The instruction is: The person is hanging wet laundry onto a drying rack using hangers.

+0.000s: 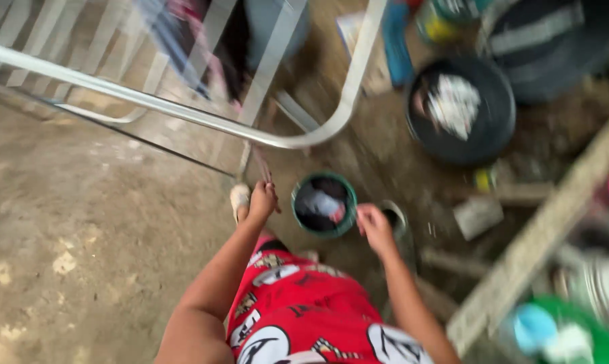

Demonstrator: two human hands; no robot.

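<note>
My left hand (261,200) hangs low beside my red patterned garment (298,310), fingers loosely curled with nothing clearly in them. It is just left of a green bucket (303,222) that holds dark and pale cloth. My right hand (374,226) hovers at the bucket's right rim, fingers partly bent, holding nothing that I can make out. The picture is blurred by motion.
A pale metal drying rack (183,111) with hanging clothes stands ahead. A black tub (490,138) with white cloth sits at the upper right. A small tin (400,214), a concrete ledge (547,229), a green basin (598,337) and rough dirt floor (82,222) surround me.
</note>
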